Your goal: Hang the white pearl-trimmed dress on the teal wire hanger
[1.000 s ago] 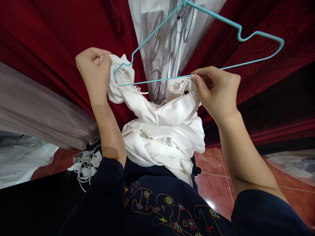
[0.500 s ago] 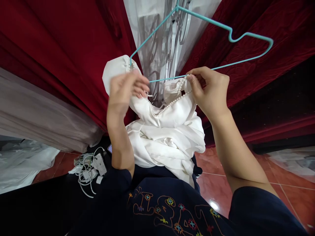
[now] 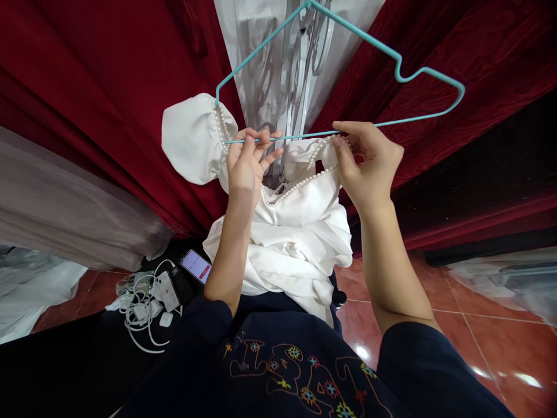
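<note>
a white, smooth-cloth dress with puffed sleeves and pearl-beaded edging (image 3: pixel 304 203) lies bunched in soft folds over the lap, close to a navy shirt with colourful outlined embroidery (image 3: pixel 282 389). its bodice rises toward twelve o'clock, where the beads trace a dipping neckline. one puffed sleeve (image 3: pixel 189 139) bulges out at ten o'clock.

the left hand (image 3: pixel 248 165) pinches the bottom bar of a thin turquoise hanger (image 3: pixel 361 33) between thumb and fingers, the other fingers loosely spread. the right hand (image 3: pixel 372 165), at two o'clock, is closed in a thumb-and-finger pinch on the beaded edge, right at the same bar.

the hanger's left end passes into the beaded opening of the sleeve, its tip hidden by cloth. the notched right end juts past the right hand toward two o'clock, clear of the dress. open air shows inside the frame, above the bar.

at eight o'clock, a black surface (image 3: pixel 73 371) bears a lit phone (image 3: pixel 196 267), a white, rounded-corner device (image 3: pixel 166 292) and a tangle of white cable (image 3: pixel 139 316). glossy red floor tiles (image 3: pixel 361 322) show at five o'clock. farther off, deep red curtains (image 3: pixel 108 87) flank pale drapery and shiny white frames (image 3: pixel 298 75) at twelve o'clock; a greyish sheer curtain (image 3: pixel 65 197) hangs at nine.
</note>
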Available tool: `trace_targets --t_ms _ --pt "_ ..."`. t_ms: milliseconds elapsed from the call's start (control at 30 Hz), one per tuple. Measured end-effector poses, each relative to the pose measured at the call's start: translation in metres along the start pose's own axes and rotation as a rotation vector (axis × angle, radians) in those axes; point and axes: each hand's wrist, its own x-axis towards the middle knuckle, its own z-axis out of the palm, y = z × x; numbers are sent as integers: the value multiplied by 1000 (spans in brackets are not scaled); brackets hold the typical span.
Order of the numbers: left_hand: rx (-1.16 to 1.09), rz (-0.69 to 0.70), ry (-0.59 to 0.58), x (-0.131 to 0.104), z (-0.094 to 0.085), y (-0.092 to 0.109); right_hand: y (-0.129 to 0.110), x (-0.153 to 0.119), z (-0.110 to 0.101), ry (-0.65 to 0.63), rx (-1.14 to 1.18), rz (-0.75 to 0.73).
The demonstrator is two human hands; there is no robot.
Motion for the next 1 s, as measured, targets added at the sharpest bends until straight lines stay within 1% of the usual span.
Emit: trace_targets --t_ms 100,133,200,267,333,400,433,533,633,733,833,933,1000 --pt "48 -59 15 -2 -7 12 21 -13 -4 235 -41 23" --pt "74 -77 32 -2 -8 16 30 -16 -7 315 -50 10" --pt "118 -94 64 -1 -10 23 51 -15 -16 448 -53 -70" --pt "150 -88 78 -2 -10 26 70 -6 -28 536 -61 -194" --pt "165 -69 67 -5 -10 28 82 8 -41 569 -79 -280" --pt "169 -57 47 -8 -10 30 85 22 -53 563 -112 -315" --pt "176 -56 45 -9 -11 31 84 29 -58 540 -135 -306" --pt "221 -68 73 -10 -12 31 67 47 -65 442 -168 -251" --pt "230 -61 73 -8 -14 29 43 63 -60 374 -92 -260" --pt "185 -18 27 -8 -17 25 24 75 -49 307 -32 -250" --pt "165 26 6 -9 -17 21 23 72 -46 312 -13 -227" --pt "226 27 83 -10 -14 17 37 53 -57 379 -82 -181" --pt "237 31 116 -10 -12 14 48 41 -67 379 -119 -72"
